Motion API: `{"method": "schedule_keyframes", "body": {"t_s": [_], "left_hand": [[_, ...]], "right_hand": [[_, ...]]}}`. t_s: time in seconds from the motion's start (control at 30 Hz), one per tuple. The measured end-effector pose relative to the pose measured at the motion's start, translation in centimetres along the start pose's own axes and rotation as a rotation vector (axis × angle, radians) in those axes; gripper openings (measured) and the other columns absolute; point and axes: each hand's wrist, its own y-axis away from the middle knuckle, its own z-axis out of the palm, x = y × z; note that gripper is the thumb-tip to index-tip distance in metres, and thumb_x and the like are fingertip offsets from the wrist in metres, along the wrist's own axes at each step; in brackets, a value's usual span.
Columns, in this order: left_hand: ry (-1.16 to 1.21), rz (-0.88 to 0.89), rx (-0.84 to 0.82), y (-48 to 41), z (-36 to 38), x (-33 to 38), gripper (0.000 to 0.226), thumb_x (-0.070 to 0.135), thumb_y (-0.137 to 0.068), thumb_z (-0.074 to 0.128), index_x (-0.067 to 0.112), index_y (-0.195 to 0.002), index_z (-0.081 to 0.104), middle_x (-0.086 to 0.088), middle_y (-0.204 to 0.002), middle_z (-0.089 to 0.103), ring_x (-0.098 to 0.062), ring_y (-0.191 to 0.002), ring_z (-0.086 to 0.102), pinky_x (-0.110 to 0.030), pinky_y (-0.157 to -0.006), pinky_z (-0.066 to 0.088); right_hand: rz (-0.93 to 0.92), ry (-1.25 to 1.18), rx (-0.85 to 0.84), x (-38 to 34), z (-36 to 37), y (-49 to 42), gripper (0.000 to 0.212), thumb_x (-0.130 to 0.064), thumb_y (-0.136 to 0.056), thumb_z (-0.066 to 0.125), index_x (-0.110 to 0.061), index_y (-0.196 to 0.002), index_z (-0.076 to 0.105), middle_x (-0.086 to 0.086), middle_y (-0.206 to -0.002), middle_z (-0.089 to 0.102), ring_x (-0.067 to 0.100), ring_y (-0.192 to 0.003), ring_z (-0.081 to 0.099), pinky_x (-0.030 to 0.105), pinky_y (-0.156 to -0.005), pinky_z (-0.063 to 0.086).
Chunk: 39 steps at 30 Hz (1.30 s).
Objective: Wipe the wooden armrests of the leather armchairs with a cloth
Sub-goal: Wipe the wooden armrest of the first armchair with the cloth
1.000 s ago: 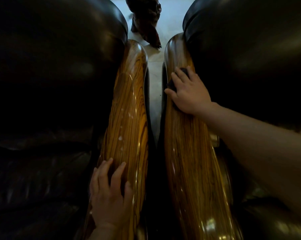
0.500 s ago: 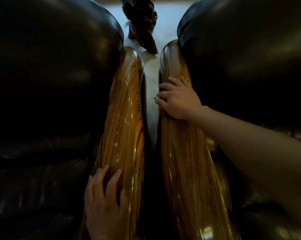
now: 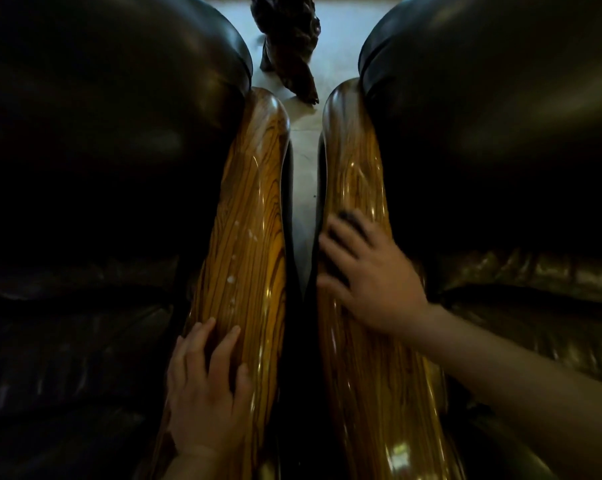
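Nearest the viewer, the person's left hand [image 3: 206, 393] lies flat on the near end of the left armrest [image 3: 247, 244], fingers [image 3: 228, 351] together and extended, holding nothing; it looks placed there as a brace while the other hand works. This armrest is glossy striped wood, and a few pale specks [image 3: 238, 251] dot its middle stretch, so it probably has not been wiped yet.

A narrow gap separates it from the right armrest [image 3: 358, 188], equally polished, which runs parallel just beside it. Partway along this one the right hand [image 3: 368, 271] presses palm down, its forearm entering from the lower right. Its fingers [image 3: 341, 237] are spread, with something dark showing under and between them, most likely the cloth [image 3: 351, 218], almost wholly hidden by the hand. The flat, open press suits rubbing the cloth along the curved top of the wood. The hand is slightly blurred, which suggests it is in mid-stroke.

Each armrest borders a dark leather armchair: the left armchair [image 3: 102, 168] fills the left side, the right armchair [image 3: 500, 150] the right, both deep in shadow.

Farthest away, beyond the rounded far ends of the armrests, a pale floor [image 3: 337, 39] shows, with a dark gnarled object [image 3: 289, 46] on it; what it is cannot be told.
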Motion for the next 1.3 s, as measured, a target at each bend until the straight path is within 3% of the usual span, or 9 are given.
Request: {"method": "schedule_keyframes", "body": {"t_s": [0.1,0.3,0.43,0.63,0.7,0.87,0.93,1.17,1.3], "left_hand": [[-0.009,0.016,0.000,0.0,0.1,0.0,0.050,0.037,-0.087,0.044,0.021,-0.134,0.049,-0.012,-0.146,0.042,-0.036,-0.137,0.038,-0.058,-0.115,0.026],[-0.001,0.012,-0.010,-0.1,-0.4,0.3,0.050,0.037,-0.088,0.042,0.020,-0.135,0.047,-0.013,-0.147,0.040,-0.036,-0.138,0.033,-0.057,-0.113,0.027],[-0.009,-0.005,-0.035,0.0,-0.5,0.3,0.051,0.038,-0.089,0.040,0.019,-0.135,0.048,-0.013,-0.147,0.039,-0.038,-0.139,0.032,-0.058,-0.114,0.028],[0.002,0.020,-0.029,0.1,-0.4,0.3,0.049,0.038,-0.091,0.039,0.018,-0.136,0.048,-0.014,-0.146,0.040,-0.039,-0.136,0.036,-0.062,-0.109,0.033],[0.023,0.030,-0.020,0.3,-0.5,0.3,0.048,0.037,-0.092,0.039,0.018,-0.135,0.048,-0.014,-0.146,0.040,-0.039,-0.136,0.037,-0.062,-0.109,0.033],[0.043,0.024,-0.022,0.4,-0.7,0.5,0.048,0.038,-0.093,0.038,0.019,-0.136,0.047,-0.014,-0.146,0.040,-0.039,-0.138,0.033,-0.061,-0.113,0.030],[0.049,0.029,-0.019,0.4,-0.7,0.5,0.048,0.038,-0.093,0.039,0.019,-0.136,0.047,-0.014,-0.146,0.040,-0.039,-0.138,0.033,-0.061,-0.112,0.031],[0.062,0.060,-0.006,0.5,-0.5,0.1,0.045,0.036,-0.095,0.041,0.020,-0.137,0.045,-0.012,-0.146,0.038,-0.036,-0.139,0.033,-0.061,-0.113,0.029],[0.082,0.065,-0.004,0.5,-0.4,-0.3,0.045,0.036,-0.095,0.042,0.021,-0.137,0.045,-0.012,-0.147,0.037,-0.035,-0.141,0.031,-0.059,-0.115,0.027]], "right_hand": [[-0.244,0.045,-0.066,1.9,0.1,3.3,0.064,-0.068,-0.097,0.029,-0.034,-0.152,0.031,-0.004,-0.165,0.019,0.026,-0.153,0.002,0.052,-0.121,0.012],[0.275,-0.003,-0.003,1.4,-0.6,-3.9,0.066,-0.069,-0.096,0.020,-0.036,-0.152,0.029,-0.003,-0.163,0.024,0.029,-0.152,0.009,0.052,-0.122,0.012],[-0.035,0.046,0.036,-2.9,1.3,4.5,0.055,-0.061,-0.100,0.028,-0.031,-0.143,0.046,-0.002,-0.161,0.030,0.033,-0.152,0.007,0.056,-0.119,0.015],[-0.277,0.061,-0.015,-5.4,4.2,20.1,0.052,-0.052,-0.101,0.043,-0.030,-0.148,0.042,-0.003,-0.166,0.018,0.035,-0.152,0.013,0.056,-0.118,0.019],[-0.192,0.031,-0.010,-4.4,3.6,19.3,0.054,-0.052,-0.101,0.045,-0.033,-0.151,0.037,-0.001,-0.165,0.020,0.033,-0.152,0.014,0.057,-0.117,0.022],[0.411,-0.044,0.064,-2.8,0.9,9.9,0.059,-0.060,-0.102,0.021,-0.033,-0.153,0.029,-0.001,-0.165,0.020,0.030,-0.153,0.006,0.056,-0.118,0.022],[0.484,-0.023,0.067,-3.2,0.9,8.4,0.060,-0.060,-0.102,0.017,-0.032,-0.153,0.030,-0.001,-0.165,0.020,0.031,-0.152,0.006,0.055,-0.119,0.021],[0.080,0.051,0.032,-8.7,5.2,22.6,0.054,-0.050,-0.102,0.039,-0.032,-0.153,0.033,0.000,-0.166,0.014,0.035,-0.152,0.008,0.057,-0.119,0.017],[0.070,-0.011,0.040,-8.2,5.1,23.2,0.051,-0.047,-0.102,0.041,-0.031,-0.151,0.038,0.001,-0.165,0.020,0.035,-0.152,0.012,0.056,-0.119,0.020]]}}
